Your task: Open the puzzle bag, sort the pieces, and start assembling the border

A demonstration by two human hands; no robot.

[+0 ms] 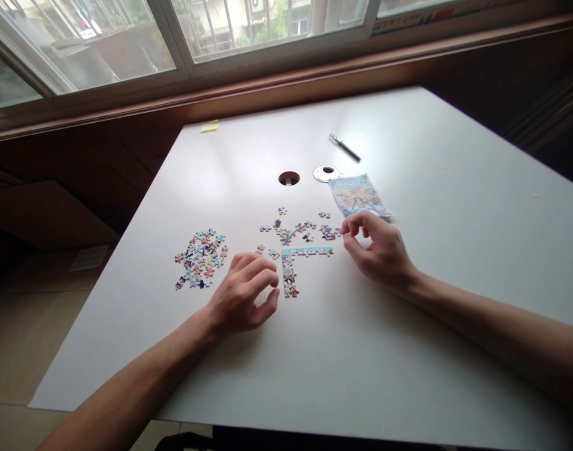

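Observation:
An L-shaped strip of joined jigsaw pieces [307, 251] lies on the white table, with a light blue top row and a colourful column running down its left side. My left hand [246, 291] rests just left of that column, its fingers curled with a gap between thumb and index finger and nothing in it. To the upper right of the strip, my right hand [375, 245] pinches a small jigsaw piece [338, 232] at its fingertips. Loose jigsaw pieces [285, 236] are scattered above the strip. A bigger heap of jigsaw pieces [202, 258] lies farther left.
A printed picture sheet [360, 195] lies just beyond my right hand. Behind it are a pen [345, 148], a round metal cover [326, 173] and an open cable hole [289, 178]. A yellow sticky note [210, 126] is at the table's far edge, below the window.

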